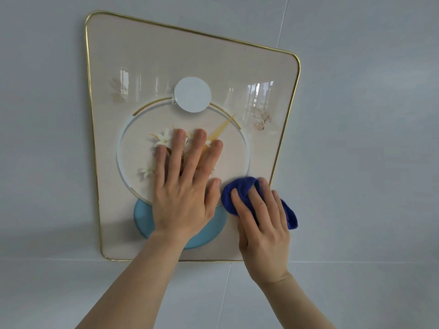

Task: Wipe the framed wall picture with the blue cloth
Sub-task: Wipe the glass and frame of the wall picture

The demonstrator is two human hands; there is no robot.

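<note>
The framed wall picture hangs on a pale wall: a glossy beige panel with a thin gold rim, rounded corners, a ring, white flowers, a white disc and a light blue oval. My left hand lies flat on its middle, fingers spread over the flowers. My right hand presses the bunched dark blue cloth against the picture's lower right part, close to the gold rim. Part of the cloth sticks out past my fingers on the right.
Pale grey wall tiles surround the picture, with thin seams running below and to the right of it. Window reflections show on the glossy surface.
</note>
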